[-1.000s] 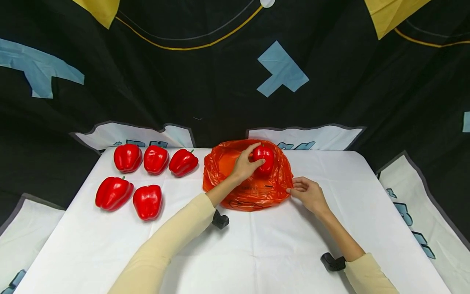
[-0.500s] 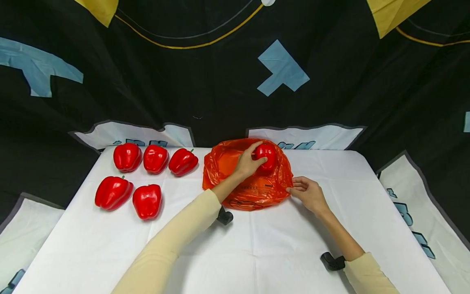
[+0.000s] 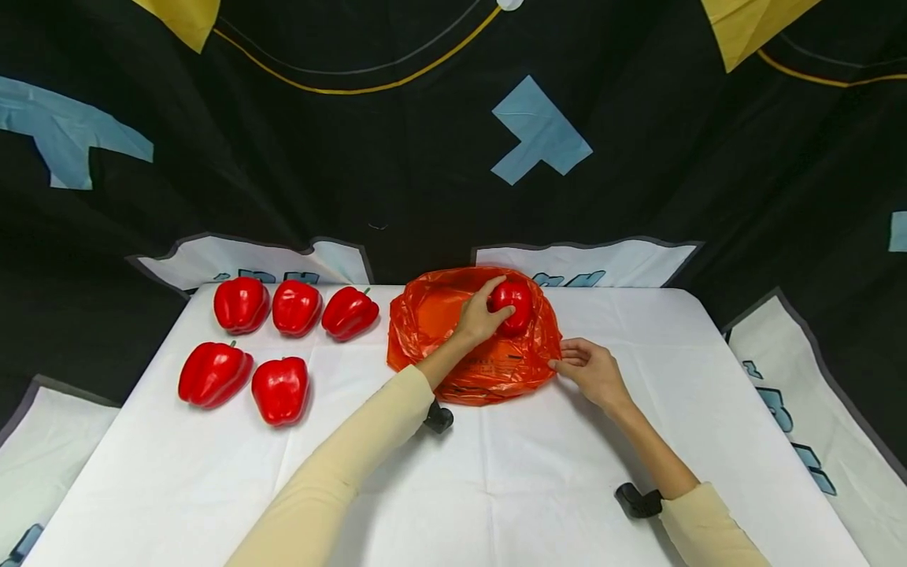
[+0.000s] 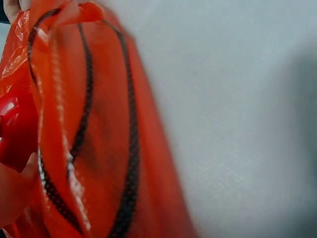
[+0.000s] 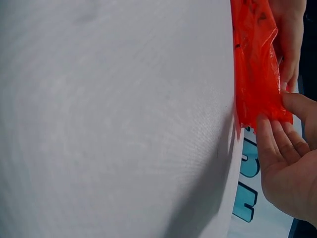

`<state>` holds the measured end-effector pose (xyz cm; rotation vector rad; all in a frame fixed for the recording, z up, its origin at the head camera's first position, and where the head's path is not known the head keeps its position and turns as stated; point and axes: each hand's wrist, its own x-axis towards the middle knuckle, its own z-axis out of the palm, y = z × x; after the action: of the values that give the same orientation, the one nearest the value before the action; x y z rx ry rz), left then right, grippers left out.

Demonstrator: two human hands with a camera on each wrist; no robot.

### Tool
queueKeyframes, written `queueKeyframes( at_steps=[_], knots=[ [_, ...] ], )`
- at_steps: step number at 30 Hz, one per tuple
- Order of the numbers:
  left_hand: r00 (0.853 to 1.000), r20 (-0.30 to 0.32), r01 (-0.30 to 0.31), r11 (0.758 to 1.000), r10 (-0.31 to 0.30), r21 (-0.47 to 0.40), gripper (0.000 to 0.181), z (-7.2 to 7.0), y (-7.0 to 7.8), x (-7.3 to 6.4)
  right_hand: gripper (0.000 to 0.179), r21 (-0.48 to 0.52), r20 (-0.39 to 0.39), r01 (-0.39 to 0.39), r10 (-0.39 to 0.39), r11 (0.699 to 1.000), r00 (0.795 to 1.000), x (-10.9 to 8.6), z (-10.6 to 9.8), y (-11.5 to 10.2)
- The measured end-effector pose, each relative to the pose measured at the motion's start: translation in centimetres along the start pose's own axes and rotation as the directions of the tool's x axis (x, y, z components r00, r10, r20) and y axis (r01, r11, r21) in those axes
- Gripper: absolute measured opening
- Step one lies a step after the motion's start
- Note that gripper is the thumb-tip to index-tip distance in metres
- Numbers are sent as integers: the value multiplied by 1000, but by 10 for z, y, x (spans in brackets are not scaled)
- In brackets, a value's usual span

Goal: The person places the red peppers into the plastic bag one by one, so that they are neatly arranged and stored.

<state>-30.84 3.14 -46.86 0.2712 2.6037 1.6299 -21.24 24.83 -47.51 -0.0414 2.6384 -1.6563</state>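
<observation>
A red bell pepper (image 3: 516, 307) stands inside the mouth of an orange-red plastic bag (image 3: 482, 382), toward its right side. My left hand (image 3: 478, 319) reaches over the bag's near rim and grips that pepper, fingers behind and thumb in front. The left wrist view shows part of the pepper (image 4: 19, 129) past the bag's black-printed side (image 4: 104, 124). At the bag's right edge, my right hand (image 3: 594, 374) pinches the film. In the right wrist view, the thumb and fingertips of this hand (image 5: 292, 168) lie on either side of the bag's edge (image 5: 257, 64).
Several more red bell peppers lie at the left of the white-covered table (image 3: 538, 488), three in the back row, including one (image 3: 350, 313), and two nearer, including one (image 3: 281, 391). A black printed cloth (image 3: 425, 173) hangs right behind the table.
My left hand has shifted slightly right with the pepper inside the bag, the forearm following. The right hand keeps its place at the bag's edge. The other peppers stay put.
</observation>
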Motion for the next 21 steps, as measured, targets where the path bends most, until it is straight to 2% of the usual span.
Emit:
queueKeyframes(
  at_steps=[14, 21],
  knots=[
    [1000, 4, 17, 999, -17, 31, 65, 1, -2, 4, 37, -24, 0, 13, -13, 1000, 1000, 1, 1, 0],
    [1000, 11, 14, 1000, -14, 18, 66, 1, -3, 5, 38, -21, -4, 26, -26, 999, 1000, 1, 0, 0]
  ],
)
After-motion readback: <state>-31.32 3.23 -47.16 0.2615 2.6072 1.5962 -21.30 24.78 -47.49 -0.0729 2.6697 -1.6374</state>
